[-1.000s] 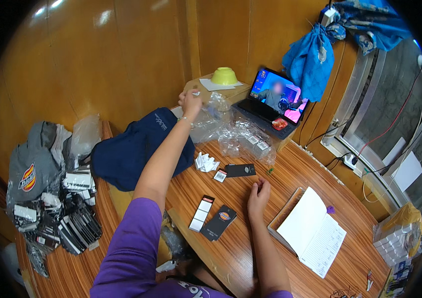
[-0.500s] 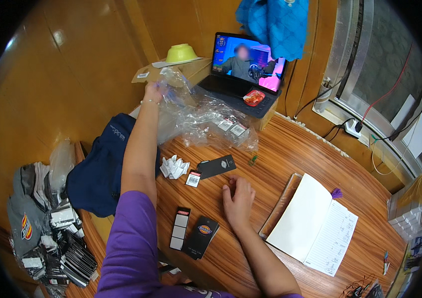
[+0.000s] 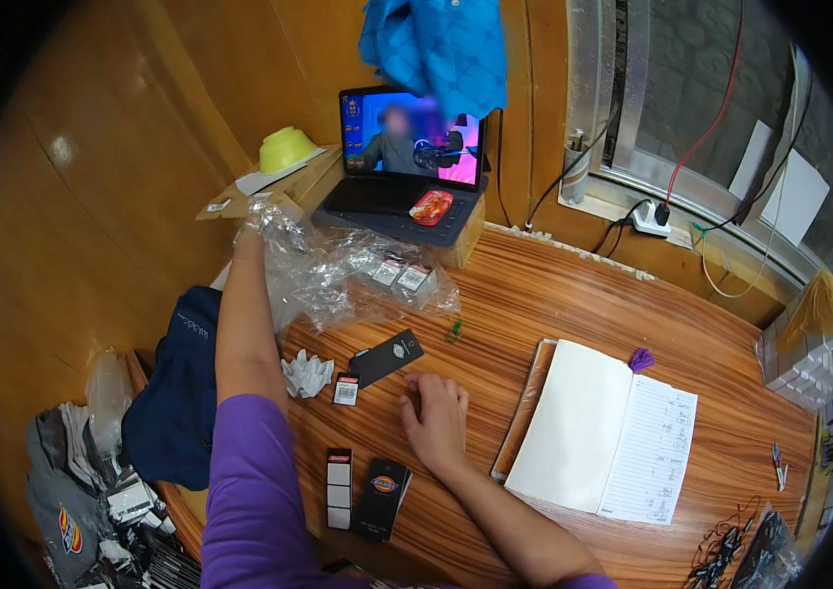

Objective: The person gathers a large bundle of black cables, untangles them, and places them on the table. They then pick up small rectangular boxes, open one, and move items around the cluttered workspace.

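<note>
Wooden table [image 3: 573,294] fills the middle of the frame, grain running left to right. At right of centre lies the open notebook [image 3: 603,437], blank page beside a lined one. Up top centre, a laptop [image 3: 407,162] with its screen lit, a blue cloth [image 3: 436,44] hanging above it. At left, a dark blue garment [image 3: 176,393] slumps off the table edge.

Now the clear plastic bag [image 3: 348,275], crumpled, left of centre just below the laptop, small tagged packets showing inside. The left hand [image 3: 258,221] is up at the bag's upper left corner, wrapped in the film; whether the fingers pinch it, I cannot tell. The right hand [image 3: 436,422] rests flat on the wood at centre, fingers slightly spread, holding nothing.

Just left of it, a black card [image 3: 385,358], a white paper wad [image 3: 307,375], and a small tag [image 3: 346,390].
</note>
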Demonstrator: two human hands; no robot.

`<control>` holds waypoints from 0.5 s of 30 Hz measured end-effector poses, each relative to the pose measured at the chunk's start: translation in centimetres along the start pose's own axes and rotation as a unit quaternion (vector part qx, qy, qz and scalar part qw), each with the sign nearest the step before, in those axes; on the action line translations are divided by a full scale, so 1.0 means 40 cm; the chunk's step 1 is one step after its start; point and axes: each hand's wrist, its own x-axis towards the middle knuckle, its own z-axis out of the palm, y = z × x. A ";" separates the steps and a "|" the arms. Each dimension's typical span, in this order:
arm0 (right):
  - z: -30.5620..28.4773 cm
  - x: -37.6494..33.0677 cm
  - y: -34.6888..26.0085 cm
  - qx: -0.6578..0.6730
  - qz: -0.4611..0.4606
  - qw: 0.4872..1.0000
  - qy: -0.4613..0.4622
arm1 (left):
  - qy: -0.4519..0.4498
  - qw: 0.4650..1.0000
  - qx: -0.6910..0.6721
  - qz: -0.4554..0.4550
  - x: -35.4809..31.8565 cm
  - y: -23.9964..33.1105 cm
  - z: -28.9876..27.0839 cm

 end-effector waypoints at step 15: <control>-0.004 -0.001 -0.003 0.000 -0.005 1.000 0.009 | -0.037 0.822 0.537 0.185 0.002 0.053 0.004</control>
